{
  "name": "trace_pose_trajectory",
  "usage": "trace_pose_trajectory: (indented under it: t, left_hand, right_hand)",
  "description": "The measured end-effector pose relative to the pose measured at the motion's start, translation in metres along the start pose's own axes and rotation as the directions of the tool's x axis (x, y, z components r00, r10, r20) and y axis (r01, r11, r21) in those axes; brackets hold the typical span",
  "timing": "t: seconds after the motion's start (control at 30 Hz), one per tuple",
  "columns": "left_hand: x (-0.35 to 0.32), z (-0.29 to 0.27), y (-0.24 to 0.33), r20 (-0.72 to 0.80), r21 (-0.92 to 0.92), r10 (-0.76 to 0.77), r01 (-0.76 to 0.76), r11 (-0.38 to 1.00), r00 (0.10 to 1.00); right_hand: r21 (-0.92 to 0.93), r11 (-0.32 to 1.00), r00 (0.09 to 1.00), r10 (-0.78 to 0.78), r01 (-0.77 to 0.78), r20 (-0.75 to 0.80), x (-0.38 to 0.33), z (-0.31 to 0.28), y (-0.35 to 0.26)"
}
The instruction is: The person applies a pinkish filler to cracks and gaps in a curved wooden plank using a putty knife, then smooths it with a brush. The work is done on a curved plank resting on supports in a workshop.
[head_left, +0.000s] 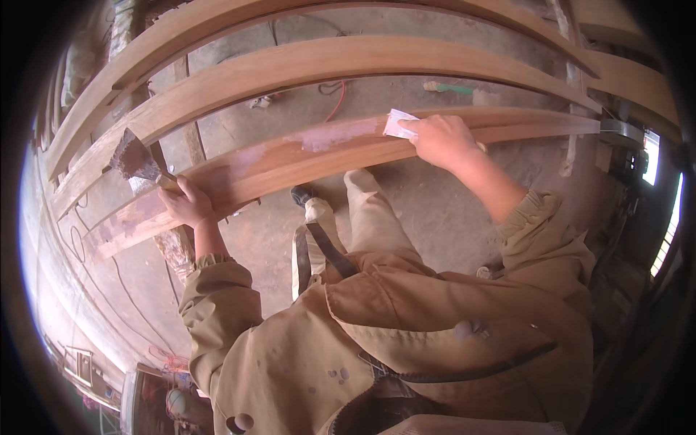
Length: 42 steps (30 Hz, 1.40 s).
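Note:
My left hand (190,203) is closed round the handle of a wide putty knife (136,156), its dark blade pointing up and away at the left. That hand is at the near edge of a long wooden beam (290,170). In my right hand (446,141) is a second putty knife (400,123) with a whitish blade, set against the beam's upper face right of the middle. A tan handle end seems to show behind the fist. Patches of pale pinkish paste (337,135) smear the wood left of this blade.
Two more curved beams (312,56) run parallel beyond, carried on rough wooden supports (192,138). On the concrete floor (254,250) lie a green-handled tool (453,88), a red cord (336,107) and dark cables. A metal clamp-like part (622,132) stands at the beam's right end.

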<state>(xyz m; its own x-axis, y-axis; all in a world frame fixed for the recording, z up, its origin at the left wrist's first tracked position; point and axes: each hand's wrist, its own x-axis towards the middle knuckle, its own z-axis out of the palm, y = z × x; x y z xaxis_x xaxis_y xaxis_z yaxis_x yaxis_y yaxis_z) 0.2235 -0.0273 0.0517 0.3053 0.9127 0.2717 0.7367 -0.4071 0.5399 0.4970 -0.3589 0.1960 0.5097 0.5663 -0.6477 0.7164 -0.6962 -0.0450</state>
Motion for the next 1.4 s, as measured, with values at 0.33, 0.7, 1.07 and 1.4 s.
trace_pose_trajectory:
  t: [0.33,0.7,1.07,1.4]
  left_hand:
    - [0.001,0.002,0.004,-0.034,-0.03,0.031,-0.032,0.999,0.999]
    - [0.001,0.004,0.002,-0.058,-0.018,0.043,-0.044,0.999,0.997]
    - [0.002,0.001,0.007,-0.014,-0.019,0.023,-0.023,1.0,1.0]
    - [0.0,0.001,0.008,-0.003,-0.024,-0.022,0.022,0.999,1.0]
  right_hand:
    - [0.126,0.99,0.992,-0.054,0.069,-0.117,0.006,0.027,-0.015]
    - [0.226,0.97,0.983,-0.05,0.089,-0.176,-0.001,0.047,-0.004]
    - [0.04,0.992,0.99,-0.12,0.123,-0.071,0.002,0.013,-0.032]
    - [-0.02,0.982,0.981,0.191,-0.19,0.025,-0.015,0.001,0.036]
